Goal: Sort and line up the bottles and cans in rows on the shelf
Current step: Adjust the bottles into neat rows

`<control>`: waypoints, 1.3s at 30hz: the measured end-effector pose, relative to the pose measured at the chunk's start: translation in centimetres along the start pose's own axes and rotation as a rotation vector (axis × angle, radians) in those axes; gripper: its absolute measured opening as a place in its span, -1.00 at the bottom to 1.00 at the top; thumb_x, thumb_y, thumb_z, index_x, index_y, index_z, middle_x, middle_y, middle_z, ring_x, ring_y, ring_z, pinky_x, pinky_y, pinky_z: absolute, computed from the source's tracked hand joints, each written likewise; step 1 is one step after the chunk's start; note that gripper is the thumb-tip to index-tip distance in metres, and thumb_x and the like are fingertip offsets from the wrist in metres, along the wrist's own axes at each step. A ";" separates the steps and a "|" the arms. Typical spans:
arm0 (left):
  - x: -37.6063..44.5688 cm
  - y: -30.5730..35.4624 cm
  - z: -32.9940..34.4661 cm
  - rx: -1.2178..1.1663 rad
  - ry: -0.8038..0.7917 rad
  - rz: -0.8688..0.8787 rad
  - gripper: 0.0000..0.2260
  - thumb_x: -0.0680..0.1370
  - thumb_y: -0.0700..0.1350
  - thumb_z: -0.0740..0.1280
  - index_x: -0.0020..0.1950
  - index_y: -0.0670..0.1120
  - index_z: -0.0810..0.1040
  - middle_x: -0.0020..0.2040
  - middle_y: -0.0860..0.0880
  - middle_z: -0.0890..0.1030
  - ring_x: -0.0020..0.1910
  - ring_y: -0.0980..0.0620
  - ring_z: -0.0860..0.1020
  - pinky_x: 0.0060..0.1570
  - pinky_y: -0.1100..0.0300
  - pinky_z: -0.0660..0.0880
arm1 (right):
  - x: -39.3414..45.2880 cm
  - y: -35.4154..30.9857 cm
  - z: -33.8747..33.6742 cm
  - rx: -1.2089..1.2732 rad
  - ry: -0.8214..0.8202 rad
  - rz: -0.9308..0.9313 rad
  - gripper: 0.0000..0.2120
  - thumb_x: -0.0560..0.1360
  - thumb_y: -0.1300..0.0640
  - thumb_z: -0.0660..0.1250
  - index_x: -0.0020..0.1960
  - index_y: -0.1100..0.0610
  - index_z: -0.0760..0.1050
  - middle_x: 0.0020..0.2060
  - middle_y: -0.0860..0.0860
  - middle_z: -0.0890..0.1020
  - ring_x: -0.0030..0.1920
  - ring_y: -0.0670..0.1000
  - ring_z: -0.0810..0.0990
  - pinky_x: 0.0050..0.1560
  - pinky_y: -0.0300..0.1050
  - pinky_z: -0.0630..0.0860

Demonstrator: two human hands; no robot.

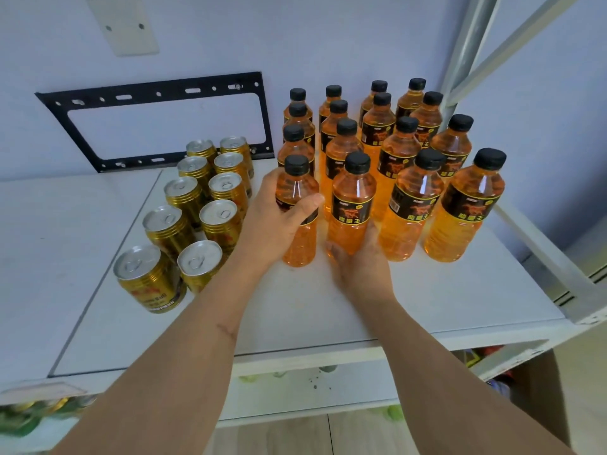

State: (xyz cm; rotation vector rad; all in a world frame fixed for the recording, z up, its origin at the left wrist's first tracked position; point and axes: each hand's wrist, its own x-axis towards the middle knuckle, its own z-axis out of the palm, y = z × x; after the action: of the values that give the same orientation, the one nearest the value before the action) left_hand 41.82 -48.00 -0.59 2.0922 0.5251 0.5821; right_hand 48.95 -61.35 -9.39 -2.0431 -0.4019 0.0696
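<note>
Left hand (279, 221): I'm gripping the front-left bottle (297, 211), thumb wrapping it.
Right hand (359, 261): I'm cupping the neighbouring bottle (351, 208) low.
Cans (197, 205): standing in two rows, left of centre on the shelf (427, 297).

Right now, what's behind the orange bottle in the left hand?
Behind the black-capped orange plastic bottle gripped by the left hand stand three more identical bottles in one column. Their lower bodies are hidden, so gaps can't be judged.
</note>
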 end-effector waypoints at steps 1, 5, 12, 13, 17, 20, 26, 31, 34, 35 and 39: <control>-0.1 0.0 0.0 -0.005 0.010 -0.004 -0.38 0.49 0.21 0.37 0.47 0.08 0.25 0.29 0.17 0.47 0.17 0.24 0.39 0.14 0.25 0.34 | 0.0 0.1 0.0 -0.006 0.000 -0.002 -0.25 0.51 -0.05 0.42 0.54 -0.01 0.08 0.46 0.00 0.37 0.41 0.12 0.40 0.32 0.02 0.38; 0.0 0.1 -0.1 -0.025 0.035 -0.011 -0.38 0.45 0.21 0.42 0.44 0.12 0.29 0.15 0.27 0.43 0.13 0.26 0.41 0.08 0.30 0.35 | -0.2 0.3 0.0 -0.013 0.003 -0.010 -0.25 0.50 -0.06 0.43 0.54 0.01 0.10 0.45 0.01 0.39 0.40 0.12 0.41 0.32 0.01 0.39; -0.3 -0.2 -0.1 -0.058 0.054 -0.008 -0.34 0.43 0.19 0.46 0.45 0.10 0.29 0.18 0.24 0.44 0.17 0.24 0.41 0.12 0.27 0.38 | -0.6 0.1 -0.2 -0.020 -0.002 0.008 -0.23 0.49 -0.07 0.44 0.54 0.00 0.09 0.45 -0.01 0.39 0.41 0.10 0.40 0.33 -0.01 0.39; -0.3 -0.2 -0.1 -0.062 0.057 -0.007 -0.34 0.43 0.19 0.46 0.45 0.09 0.29 0.20 0.23 0.44 0.17 0.23 0.41 0.13 0.26 0.37 | -0.6 0.0 -0.2 -0.020 -0.006 0.015 -0.22 0.49 -0.08 0.43 0.55 0.00 0.09 0.45 -0.01 0.38 0.41 0.10 0.40 0.33 -0.01 0.38; -0.4 0.0 -0.1 -0.076 0.058 -0.009 -0.36 0.43 0.19 0.45 0.43 0.09 0.30 0.19 0.22 0.46 0.15 0.24 0.41 0.07 0.33 0.34 | -1.0 -0.1 -0.4 -0.039 -0.022 0.033 -0.21 0.49 -0.13 0.42 0.56 -0.02 0.08 0.46 -0.02 0.38 0.40 0.10 0.41 0.34 0.02 0.39; -0.6 0.2 -0.1 -0.060 0.045 -0.016 -0.28 0.44 0.23 0.43 0.50 0.07 0.23 0.38 0.11 0.42 0.32 0.12 0.39 0.22 0.19 0.35 | -1.8 0.2 -1.2 -0.081 -0.059 0.043 -0.22 0.48 -0.20 0.39 0.56 -0.01 0.11 0.45 0.00 0.40 0.38 0.12 0.43 0.31 0.04 0.43; -2.7 2.4 1.4 0.120 0.374 0.077 -0.26 0.48 0.31 0.31 0.52 -0.01 0.15 0.52 -0.08 0.23 0.49 -0.06 0.23 0.37 -0.11 0.37 | -4.2 2.3 -6.1 -0.277 0.055 -0.012 -0.48 0.55 -0.22 0.28 0.37 0.07 0.41 0.22 0.00 0.54 0.15 0.04 0.55 0.12 -0.05 0.50; -6.1 7.7 6.4 0.054 0.403 0.516 -0.47 0.57 0.02 0.33 0.41 -0.27 0.33 0.39 -0.21 0.38 0.40 -0.09 0.34 0.37 0.17 0.35 | -2.7 4.7 -11.6 -0.206 0.275 0.045 -0.55 0.49 -0.19 0.38 0.21 0.07 0.42 0.06 -0.04 0.51 0.07 0.05 0.54 -0.03 -0.07 0.49; -6.2 8.8 10.6 0.036 0.264 0.479 -0.47 0.58 0.04 0.30 0.44 -0.22 0.31 0.40 -0.14 0.39 0.40 -0.03 0.35 0.35 0.20 0.36 | -0.9 6.0 -14.1 -0.127 0.323 0.103 -0.40 0.40 -0.20 0.48 0.28 0.08 0.38 0.14 -0.03 0.46 0.17 0.05 0.51 0.11 0.02 0.50; -6.0 8.8 11.9 0.037 0.249 0.432 -0.45 0.58 0.05 0.31 0.47 -0.19 0.27 0.43 -0.11 0.36 0.43 0.00 0.32 0.36 0.26 0.33 | -0.2 6.4 -14.5 -0.109 0.301 0.110 -0.33 0.38 -0.20 0.50 0.34 0.08 0.35 0.19 -0.02 0.46 0.22 0.05 0.49 0.17 0.04 0.50; -4.7 8.2 15.4 -0.022 0.260 0.203 -0.33 0.56 0.12 0.32 0.55 -0.05 0.09 0.52 -0.02 0.23 0.49 0.06 0.22 0.36 0.26 0.23 | 2.1 7.6 -14.3 -0.030 0.138 0.118 -0.12 0.31 -0.25 0.53 0.47 -0.04 0.20 0.37 -0.01 0.44 0.33 0.06 0.47 0.28 0.14 0.48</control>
State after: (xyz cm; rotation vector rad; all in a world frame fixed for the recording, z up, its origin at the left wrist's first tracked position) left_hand 48.20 -64.81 -2.47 2.0749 0.4514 0.9818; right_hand 55.95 -76.15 -8.73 -2.0855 -0.1970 -0.0059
